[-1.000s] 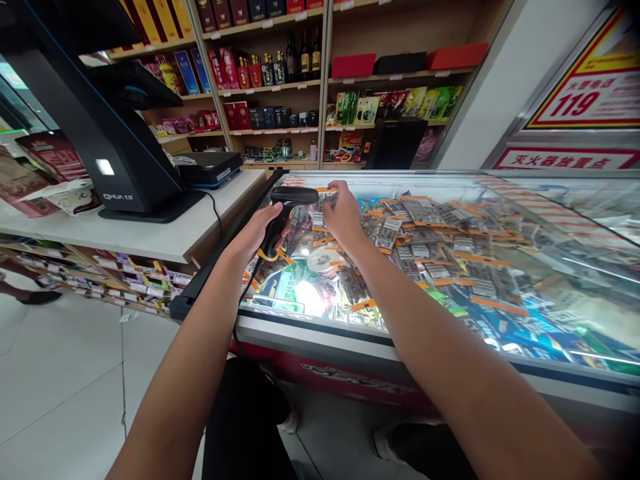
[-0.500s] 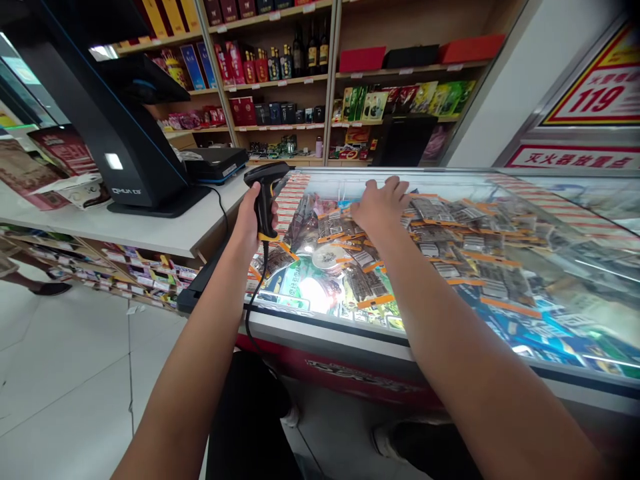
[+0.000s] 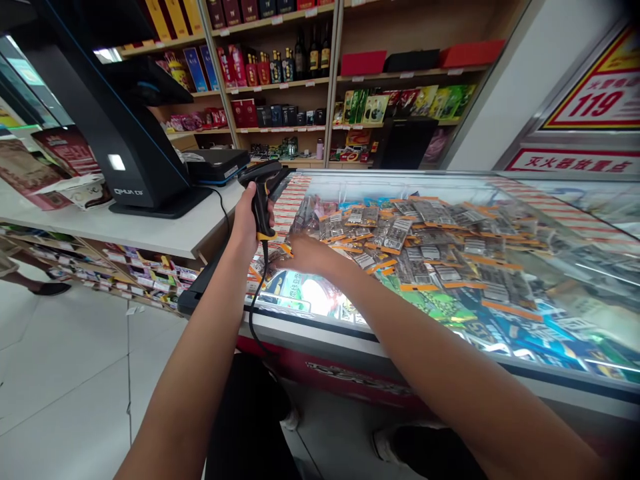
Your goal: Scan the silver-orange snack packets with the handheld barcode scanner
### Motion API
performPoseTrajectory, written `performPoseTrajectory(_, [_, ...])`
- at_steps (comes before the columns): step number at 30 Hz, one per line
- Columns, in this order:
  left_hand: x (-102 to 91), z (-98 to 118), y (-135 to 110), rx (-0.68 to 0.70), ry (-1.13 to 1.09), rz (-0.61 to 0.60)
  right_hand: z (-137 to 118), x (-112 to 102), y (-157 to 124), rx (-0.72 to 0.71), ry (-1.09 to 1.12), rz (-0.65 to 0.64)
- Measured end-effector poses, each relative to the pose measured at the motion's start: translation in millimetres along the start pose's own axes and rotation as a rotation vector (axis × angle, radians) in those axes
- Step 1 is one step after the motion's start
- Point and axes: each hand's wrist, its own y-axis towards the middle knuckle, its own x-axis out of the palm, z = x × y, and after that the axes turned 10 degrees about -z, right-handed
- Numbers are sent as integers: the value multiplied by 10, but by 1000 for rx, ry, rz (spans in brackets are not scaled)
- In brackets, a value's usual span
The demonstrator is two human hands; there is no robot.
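My left hand [image 3: 246, 217] is wrapped round the grip of a black and yellow barcode scanner [image 3: 261, 200], held upright near the left end of a glass-topped chest freezer [image 3: 320, 320]. A black cord hangs from the scanner's base. My right hand [image 3: 310, 255] is low over the freezer's left side, just right of the scanner, with its fingers pointing left. Those fingers are blurred and partly hidden, beside a dark packet with an orange edge [image 3: 273, 263]; I cannot see whether they grip it. Many similar clear packets with orange edges [image 3: 395, 233] lie spread over the glass.
A white counter [image 3: 200, 227] at the left bears a black checkout terminal [image 3: 145, 160] and a flat black device [image 3: 217, 165]. Behind the freezer stand shelves [image 3: 280, 83] of bottles and boxes. Under the counter are racks of small goods [image 3: 145, 273]. Another person's foot [image 3: 53, 288] shows at far left.
My right hand has moved left and nearer, from the packets at the back middle to the left side by the scanner. My left hand still holds the scanner, shifted very slightly.
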Motion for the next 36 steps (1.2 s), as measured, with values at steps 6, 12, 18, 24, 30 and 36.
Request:
performPoseTrajectory(6, [1, 11, -26, 2, 8, -53, 5, -61, 33, 19, 202, -46])
performPoseTrajectory(12, [42, 46, -54, -42, 145, -99, 269, -212, 122, 91, 357, 306])
performPoseTrajectory(18, [74, 30, -139, -31, 271, -318, 592, -570, 126, -12, 492, 767])
performPoseTrajectory(24, [94, 9, -184, -104, 348, -487, 760, -689, 41, 56, 564, 835])
performPoseTrajectory(30, [78, -18, -150, -109, 363, -537, 741, -692, 34, 76, 519, 798])
performPoseTrajectory(36, [109, -16, -170, -98, 348, -480, 716, -770, -30, 155, 446, 787])
